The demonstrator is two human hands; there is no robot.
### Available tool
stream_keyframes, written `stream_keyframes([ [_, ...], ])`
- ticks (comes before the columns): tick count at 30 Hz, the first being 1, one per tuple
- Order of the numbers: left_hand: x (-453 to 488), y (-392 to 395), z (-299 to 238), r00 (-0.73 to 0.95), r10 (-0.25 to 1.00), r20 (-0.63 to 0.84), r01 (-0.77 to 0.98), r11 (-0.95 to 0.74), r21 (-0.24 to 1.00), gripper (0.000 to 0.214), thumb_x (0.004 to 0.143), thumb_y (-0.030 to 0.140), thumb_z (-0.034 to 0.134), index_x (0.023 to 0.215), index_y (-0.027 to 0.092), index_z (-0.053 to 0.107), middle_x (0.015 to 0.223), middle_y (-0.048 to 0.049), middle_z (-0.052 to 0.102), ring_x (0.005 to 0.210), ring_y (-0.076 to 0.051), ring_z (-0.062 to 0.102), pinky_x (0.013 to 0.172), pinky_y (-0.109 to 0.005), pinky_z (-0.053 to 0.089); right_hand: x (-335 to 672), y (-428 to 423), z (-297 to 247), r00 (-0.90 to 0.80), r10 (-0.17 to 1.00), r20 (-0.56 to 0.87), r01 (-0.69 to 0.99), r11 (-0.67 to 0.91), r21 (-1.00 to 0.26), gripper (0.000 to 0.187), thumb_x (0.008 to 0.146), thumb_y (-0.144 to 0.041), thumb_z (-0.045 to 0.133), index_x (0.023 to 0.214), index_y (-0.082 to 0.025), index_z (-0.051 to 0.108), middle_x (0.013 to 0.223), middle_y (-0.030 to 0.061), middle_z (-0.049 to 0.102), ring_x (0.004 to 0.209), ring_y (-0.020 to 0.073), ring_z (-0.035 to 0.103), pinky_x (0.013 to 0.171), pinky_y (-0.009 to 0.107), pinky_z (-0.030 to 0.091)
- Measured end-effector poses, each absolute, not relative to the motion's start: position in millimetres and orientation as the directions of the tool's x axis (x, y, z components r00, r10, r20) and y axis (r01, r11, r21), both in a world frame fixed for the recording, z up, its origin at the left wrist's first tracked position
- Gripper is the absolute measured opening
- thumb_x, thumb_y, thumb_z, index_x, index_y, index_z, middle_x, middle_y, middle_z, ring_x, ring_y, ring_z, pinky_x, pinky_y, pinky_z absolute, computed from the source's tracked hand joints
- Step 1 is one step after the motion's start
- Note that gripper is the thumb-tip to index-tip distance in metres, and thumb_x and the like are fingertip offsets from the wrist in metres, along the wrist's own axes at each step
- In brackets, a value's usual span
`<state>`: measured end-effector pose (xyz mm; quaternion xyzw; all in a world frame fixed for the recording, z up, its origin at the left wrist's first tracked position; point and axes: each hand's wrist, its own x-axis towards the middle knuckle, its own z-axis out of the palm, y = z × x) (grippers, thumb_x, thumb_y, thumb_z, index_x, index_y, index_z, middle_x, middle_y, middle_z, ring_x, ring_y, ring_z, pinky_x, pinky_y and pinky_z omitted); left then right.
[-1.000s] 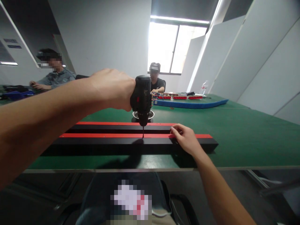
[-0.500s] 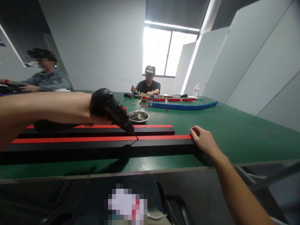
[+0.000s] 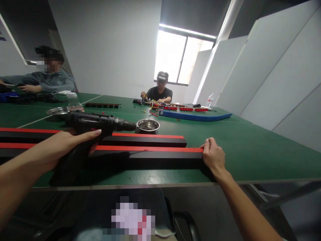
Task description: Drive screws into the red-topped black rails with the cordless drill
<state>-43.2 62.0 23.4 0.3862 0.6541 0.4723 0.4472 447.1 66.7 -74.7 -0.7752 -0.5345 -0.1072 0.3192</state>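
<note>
My left hand (image 3: 72,142) grips a black cordless drill (image 3: 100,122), held level with its nose pointing right, above two long bars. The nearer bar (image 3: 160,157), black with a red top strip, lies along the front of the table. At its right end my right hand (image 3: 214,155) is closed, fingers wrapped round the bar's end. Just behind lies a second, similar bar (image 3: 160,141). A steel bowl (image 3: 147,125) with small dark pieces, too small to name, stands beyond the drill's tip. The drill and left hand hide part of both bars.
On the green table (image 3: 250,150) lie a blue curved strip (image 3: 195,114), coloured wires (image 3: 154,105) and red blocks. Another metal bowl (image 3: 58,112) and a clear jar (image 3: 72,100) stand at the left. One person (image 3: 162,92) sits across, another (image 3: 54,80) at the left.
My left hand has lifted the drill off the nearer bar and swung it from pointing down to level, back toward the left. My right hand stays at the bar's end.
</note>
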Motion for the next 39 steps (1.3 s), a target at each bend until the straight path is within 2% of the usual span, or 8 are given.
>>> stream_keyframes([
  [3,-25.2,68.8,18.0,-0.224,0.932,-0.285,-0.015,0.289,0.957,0.035,0.068,0.047,0.085,0.075,0.014,0.077,0.067,-0.01,0.075,0.05,-0.02,0.065,0.038,-0.025,0.05,423.8,63.1,-73.1,0.368,0.786,0.496,0.916,-0.216,-0.337,0.033,0.106,-0.037,0.031,0.1,-0.02,0.059,0.078,0.0072,0.07,0.057,0.0178,0.052,0.059,0.029,0.024],
  [11,28.3,88.5,0.1,-0.019,0.989,-0.147,-0.337,0.132,0.932,0.025,0.085,0.037,0.071,0.086,0.013,0.071,0.067,-0.0061,0.069,0.05,-0.015,0.064,0.043,-0.021,0.052,342.4,63.0,-69.5,0.339,0.834,0.435,0.928,-0.222,-0.298,0.04,0.107,-0.042,0.027,0.109,-0.022,0.061,0.076,0.0104,0.068,0.062,0.0231,0.061,0.062,0.031,0.034],
  [17,44.0,106.3,-25.7,0.044,0.996,-0.072,-0.336,0.083,0.938,0.023,0.083,0.032,0.073,0.079,0.01,0.067,0.066,-0.0073,0.069,0.047,-0.014,0.062,0.044,-0.021,0.051,321.3,68.2,-69.6,0.285,0.858,0.428,0.938,-0.157,-0.309,0.035,0.106,-0.038,0.031,0.108,-0.021,0.062,0.082,0.0137,0.072,0.07,0.027,0.067,0.066,0.034,0.04],
  [24,38.4,112.0,-32.8,0.022,0.995,-0.101,-0.416,0.101,0.904,0.02,0.082,0.03,0.071,0.08,0.01,0.069,0.066,-0.0071,0.069,0.049,-0.014,0.063,0.044,-0.021,0.05,367.3,111.6,-17.3,0.308,0.765,0.565,0.807,0.105,-0.582,0.036,0.1,-0.046,0.049,0.079,-0.021,0.064,0.077,0.0094,0.074,0.071,0.0226,0.068,0.068,0.031,0.046],
  [29,43.0,113.9,-36.7,-0.071,0.995,-0.069,-0.444,0.03,0.895,0.02,0.082,0.03,0.069,0.076,0.01,0.07,0.063,-0.0066,0.068,0.049,-0.013,0.062,0.044,-0.021,0.049,352.4,197.3,7.7,0.032,0.93,0.365,0.72,0.232,-0.655,0.024,0.091,-0.035,0.067,0.082,-0.013,0.071,0.076,0.0102,0.075,0.066,0.017,0.068,0.066,0.027,0.05],
  [34,48.2,109.2,-38.7,-0.178,0.984,-0.015,-0.396,-0.058,0.916,0.025,0.079,0.033,0.071,0.068,0.011,0.07,0.06,-0.0072,0.068,0.049,-0.014,0.061,0.043,-0.023,0.046,299.6,259.1,-10.8,0.023,0.998,0.058,0.883,0.007,-0.47,0.02,0.086,-0.033,0.073,0.088,-0.013,0.075,0.089,0.0124,0.076,0.088,0.0232,0.069,0.088,0.039,0.049],
  [37,48.1,106.7,-37.8,-0.169,0.985,-0.019,-0.387,-0.049,0.921,0.027,0.08,0.034,0.07,0.065,0.011,0.071,0.06,-0.0088,0.068,0.05,-0.015,0.061,0.045,-0.023,0.047,271.4,274.6,-22.9,0.189,0.971,0.148,0.948,-0.141,-0.286,0.039,0.092,-0.048,0.066,0.102,-0.012,0.075,0.112,0.0205,0.074,0.113,0.0332,0.063,0.105,0.055,0.035],
  [39,47.5,106.3,-37.2,-0.167,0.986,-0.022,-0.387,-0.045,0.921,0.028,0.08,0.033,0.071,0.063,0.01,0.071,0.06,-0.0095,0.068,0.05,-0.014,0.061,0.046,-0.022,0.047,257.4,280.6,-28.1,0.192,0.956,0.222,0.964,-0.141,-0.224,0.048,0.091,-0.055,0.065,0.107,-0.01,0.074,0.12,0.0246,0.07,0.121,0.0369,0.058,0.107,0.057,0.03],
])
